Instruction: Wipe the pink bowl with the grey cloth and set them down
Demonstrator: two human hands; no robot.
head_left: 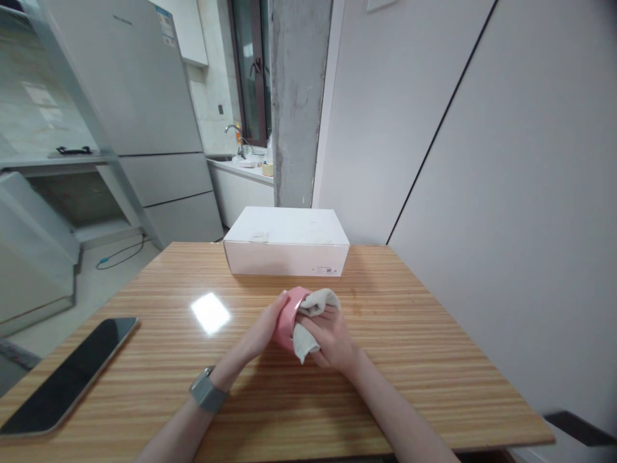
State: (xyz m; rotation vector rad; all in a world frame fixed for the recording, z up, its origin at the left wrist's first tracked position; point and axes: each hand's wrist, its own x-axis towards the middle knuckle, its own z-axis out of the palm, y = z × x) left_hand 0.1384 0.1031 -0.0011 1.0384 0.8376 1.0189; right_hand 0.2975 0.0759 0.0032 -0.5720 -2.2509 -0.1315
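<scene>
A pink bowl-like vessel [287,321] is tilted on its side above the middle of the table, its opening turned to the right. My left hand [267,325] grips it from the left, with the thumb along the upper edge and the other fingers hidden behind it. In my right hand [332,337] a pale grey cloth [322,301] is bunched up and pressed into the opening. One end of the cloth hangs below the fingers. The inside of the vessel is mostly covered by the cloth and hand.
Behind the hands, a white box [286,257] lies on the wood-grain table [414,360]. A dark phone-like slab [72,373] rests at the left edge. A white wall [506,193] runs along the right side. Farther back stand a fridge [144,96] and a sink tap [236,135].
</scene>
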